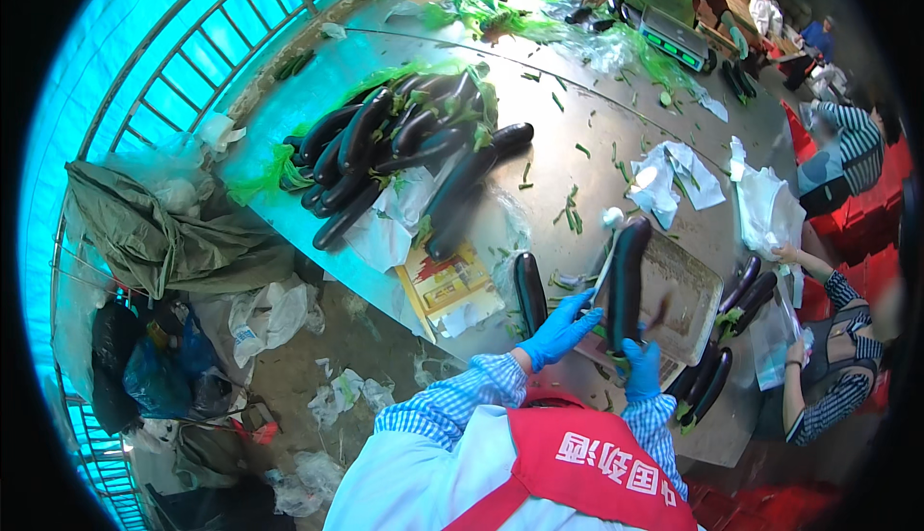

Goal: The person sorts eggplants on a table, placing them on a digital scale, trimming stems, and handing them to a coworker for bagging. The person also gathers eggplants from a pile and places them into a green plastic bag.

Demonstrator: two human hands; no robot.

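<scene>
My right hand (pixel 641 368), in a blue glove, grips the stem end of a long dark eggplant (pixel 626 278) held upright over the metal table (pixel 548 191). Beside it, my left hand (pixel 563 329), also blue-gloved, has its fingers around a thin light-coloured handle or tool (pixel 605 260) with a round white end; its exact kind is unclear. Left of my left hand lies another eggplant (pixel 530 294). A shallow worn tray (pixel 682 293) sits just behind the held eggplant. Farther left, a large heap of eggplants (pixel 397 134) rests on green plastic.
Green trimmings (pixel 572 213), white paper (pixel 678 177) and a printed yellow carton (pixel 451 285) lie on the table. More eggplants (pixel 704 386) are at the right. A co-worker (pixel 830 358) handles plastic bags (pixel 769 213); another person's arm reaches near a scale (pixel 675 36).
</scene>
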